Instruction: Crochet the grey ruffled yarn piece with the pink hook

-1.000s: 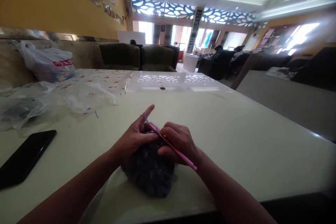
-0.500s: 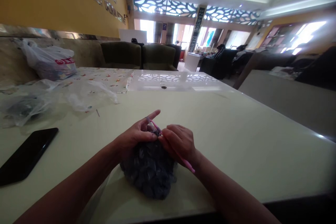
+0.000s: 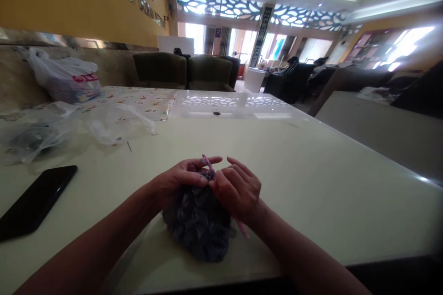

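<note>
A dark grey-blue crochet piece (image 3: 199, 226) with a ruffled, scaly surface hangs below both hands, its lower part near the tabletop. My left hand (image 3: 182, 175) pinches its top edge between thumb and fingers, with the index finger stretched out to the right. In my right hand (image 3: 237, 186) is a pink crochet hook (image 3: 243, 229); its tip rises above the work by the left fingers and its handle sticks out below the palm. Both hands almost touch at the edge of the piece. The yarn and stitches at the hook are too small to make out.
On the pale table (image 3: 311, 184), a black phone (image 3: 38, 200) lies at left. Behind it are clear plastic bags (image 3: 110, 124), a small thin metal item (image 3: 129, 146) and a full white carrier bag (image 3: 67, 78). Green armchairs (image 3: 211, 73) stand beyond; people sit farther back.
The hook has tilted more upright, its tip higher and its handle end lower and further left. My left index finger has swung down to the right; a right finger has lifted.
</note>
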Tool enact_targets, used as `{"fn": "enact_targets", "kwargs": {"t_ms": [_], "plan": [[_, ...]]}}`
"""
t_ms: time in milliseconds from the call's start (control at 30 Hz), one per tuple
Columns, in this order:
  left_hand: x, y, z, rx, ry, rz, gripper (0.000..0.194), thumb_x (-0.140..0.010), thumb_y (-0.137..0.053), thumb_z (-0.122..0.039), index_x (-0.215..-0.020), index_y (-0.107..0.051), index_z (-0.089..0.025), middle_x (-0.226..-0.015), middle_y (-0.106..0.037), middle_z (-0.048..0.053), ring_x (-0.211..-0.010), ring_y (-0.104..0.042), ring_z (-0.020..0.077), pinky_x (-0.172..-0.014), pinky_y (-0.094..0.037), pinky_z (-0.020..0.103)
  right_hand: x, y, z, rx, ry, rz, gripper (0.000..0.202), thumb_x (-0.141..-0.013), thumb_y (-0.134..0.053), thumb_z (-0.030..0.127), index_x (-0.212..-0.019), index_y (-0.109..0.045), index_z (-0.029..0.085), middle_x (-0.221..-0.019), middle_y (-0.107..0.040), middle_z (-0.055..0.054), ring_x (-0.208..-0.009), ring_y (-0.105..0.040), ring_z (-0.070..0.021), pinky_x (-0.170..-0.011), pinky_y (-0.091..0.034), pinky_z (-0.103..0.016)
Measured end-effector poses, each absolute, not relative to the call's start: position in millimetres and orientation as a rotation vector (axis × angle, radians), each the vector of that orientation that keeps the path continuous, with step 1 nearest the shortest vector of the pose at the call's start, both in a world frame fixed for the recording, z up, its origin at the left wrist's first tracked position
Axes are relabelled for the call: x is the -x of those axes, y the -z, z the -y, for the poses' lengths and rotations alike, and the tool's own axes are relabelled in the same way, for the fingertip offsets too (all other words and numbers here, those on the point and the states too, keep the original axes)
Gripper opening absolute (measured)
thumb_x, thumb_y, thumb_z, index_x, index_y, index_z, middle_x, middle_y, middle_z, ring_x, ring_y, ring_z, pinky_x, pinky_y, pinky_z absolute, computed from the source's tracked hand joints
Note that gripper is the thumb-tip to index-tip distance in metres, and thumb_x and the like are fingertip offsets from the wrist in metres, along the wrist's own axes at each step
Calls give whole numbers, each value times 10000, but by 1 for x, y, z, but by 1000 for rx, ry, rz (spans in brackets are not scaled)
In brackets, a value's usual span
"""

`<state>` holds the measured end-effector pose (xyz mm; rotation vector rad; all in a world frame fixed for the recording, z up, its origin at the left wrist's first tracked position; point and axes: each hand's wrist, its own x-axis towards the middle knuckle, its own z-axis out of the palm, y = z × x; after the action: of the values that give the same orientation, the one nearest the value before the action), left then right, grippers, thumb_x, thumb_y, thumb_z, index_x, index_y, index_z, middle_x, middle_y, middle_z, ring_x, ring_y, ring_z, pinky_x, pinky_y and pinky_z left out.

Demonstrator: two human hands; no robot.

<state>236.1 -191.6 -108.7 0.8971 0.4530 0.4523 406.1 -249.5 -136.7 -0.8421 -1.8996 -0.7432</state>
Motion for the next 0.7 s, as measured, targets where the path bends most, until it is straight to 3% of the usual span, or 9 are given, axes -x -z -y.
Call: {"fn": "enact_targets", "kwargs": {"t_ms": [233,433,700], "plan": [[-215,104,168,-996,-531,-400,725,-633,-718,-91,-1343,-590,-156,-872,-694,46,-801,-645,173,-785,-502,273,-417,124,247,742,77,1890,115,-908,-573,110,-822,-582,185,-710,-613,-15,-650,-581,-126,-711,-537,-289],[-211,102,165,-1077,-515,-427,624,-618,-704,-89,-1238,-677,-147,-856,-666,36,-779,-620,164,-708,-498,240,-435,116,246,825,-639,1823,201,-956,-545,203,-791,-656,168,-731,-649,-35,-672,-603,-143,-625,-477,-277],[-212,104,168,-982,-407,-352,765,-659,-715,-90,-1395,-540,-202,-919,-714,63,-856,-635,170,-790,-498,265,-429,111,246,751,-357,1880,147,-924,-587,158,-793,-653,158,-726,-646,-44,-669,-591,-141,-624,-459,-280]]}}
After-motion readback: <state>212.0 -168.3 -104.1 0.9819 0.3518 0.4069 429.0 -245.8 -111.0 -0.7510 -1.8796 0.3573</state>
